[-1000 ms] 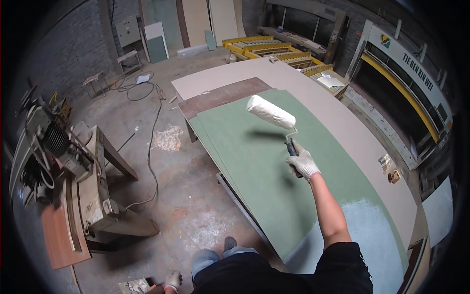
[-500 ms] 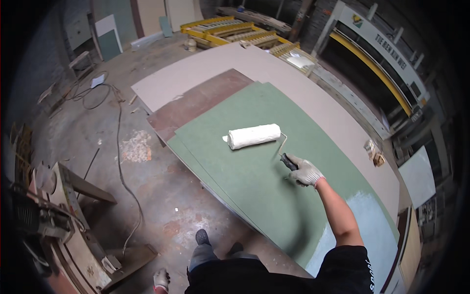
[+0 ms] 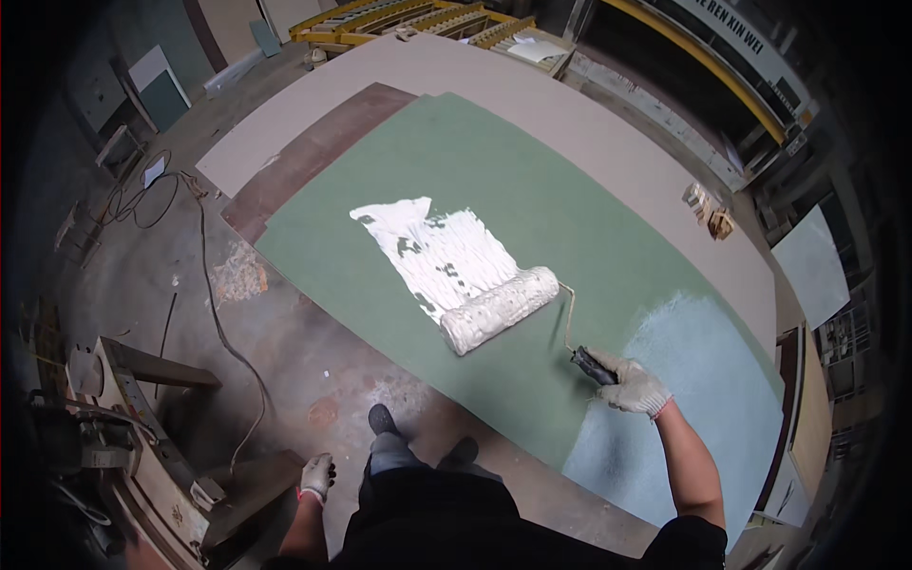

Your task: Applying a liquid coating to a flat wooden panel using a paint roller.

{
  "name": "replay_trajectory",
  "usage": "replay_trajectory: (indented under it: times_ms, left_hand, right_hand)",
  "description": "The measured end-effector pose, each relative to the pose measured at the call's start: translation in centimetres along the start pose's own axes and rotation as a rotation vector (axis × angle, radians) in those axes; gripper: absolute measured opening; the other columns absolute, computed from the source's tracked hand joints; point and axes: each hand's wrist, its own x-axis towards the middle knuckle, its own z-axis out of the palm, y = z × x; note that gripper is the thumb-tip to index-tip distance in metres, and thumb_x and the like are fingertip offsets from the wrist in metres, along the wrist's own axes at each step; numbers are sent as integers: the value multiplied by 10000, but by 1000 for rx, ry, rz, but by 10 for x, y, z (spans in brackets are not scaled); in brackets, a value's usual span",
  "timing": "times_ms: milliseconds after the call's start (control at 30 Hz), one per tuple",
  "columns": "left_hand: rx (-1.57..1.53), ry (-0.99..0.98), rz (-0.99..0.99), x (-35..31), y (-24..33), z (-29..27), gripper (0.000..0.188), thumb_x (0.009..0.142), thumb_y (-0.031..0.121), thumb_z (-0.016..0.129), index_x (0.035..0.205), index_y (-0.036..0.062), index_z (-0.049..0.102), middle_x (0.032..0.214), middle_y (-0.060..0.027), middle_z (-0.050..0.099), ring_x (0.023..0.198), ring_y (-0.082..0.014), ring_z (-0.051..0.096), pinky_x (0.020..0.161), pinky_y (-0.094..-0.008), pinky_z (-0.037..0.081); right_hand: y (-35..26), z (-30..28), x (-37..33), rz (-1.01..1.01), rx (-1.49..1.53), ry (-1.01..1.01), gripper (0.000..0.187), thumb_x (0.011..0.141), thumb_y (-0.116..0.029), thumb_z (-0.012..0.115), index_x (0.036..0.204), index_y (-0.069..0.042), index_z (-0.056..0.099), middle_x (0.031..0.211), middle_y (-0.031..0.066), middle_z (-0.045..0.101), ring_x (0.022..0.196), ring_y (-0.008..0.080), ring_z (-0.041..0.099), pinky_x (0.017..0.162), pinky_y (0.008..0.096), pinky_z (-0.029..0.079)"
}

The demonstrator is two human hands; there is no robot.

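My right hand (image 3: 635, 385), in a whitish knit glove, is closed around the dark handle of a paint roller (image 3: 501, 311). The roller's sleeve is thick with white coating and rests on a green board (image 3: 380, 161). Behind it runs a broad white streak (image 3: 446, 247) with patches of green showing through. Nearer my right forearm, a thin pale-blue coat (image 3: 698, 399) covers that end of the board. My left hand (image 3: 318, 475), gloved too, hangs low beside my leg, off the board, its fingers curled in with nothing visible in them.
Under the green board lie a brown sheet (image 3: 313, 152) and a larger pinkish board (image 3: 608, 142). Small wooden pieces (image 3: 708, 211) sit on its right side. A cable (image 3: 214, 313) snakes over the floor. A machine (image 3: 152, 446) stands at left, a yellow roller frame (image 3: 408, 24) at the far side.
The roller has been drawn toward me, leaving a white streak on the green board. My right hand moved nearer and right with it. My left hand has come further into view.
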Motion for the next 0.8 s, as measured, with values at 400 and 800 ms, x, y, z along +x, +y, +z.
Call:
replay_trajectory:
  times_ms: [400, 800]
  left_hand:
    - [242, -169, -160, -58, -75, 32, 347, 958, 373, 682, 1132, 75, 715, 801, -9, 652, 659, -125, 594, 563, -295, 475]
    - [-1, -2, -135, 31, 21, 21, 282, 948, 327, 701, 1136, 118, 693, 823, -15, 664, 636, -137, 618, 535, -299, 482]
  right_hand:
    - [30, -56, -12, 2, 299, 255, 854, 781, -34, 668, 1587, -147, 411, 783, 55, 639, 520, 116, 603, 432, 290, 496]
    - [-139, -168, 272, -184, 217, 355, 829, 782, -128, 673, 1576, -171, 436, 684, 42, 594, 471, 133, 574, 422, 312, 463]
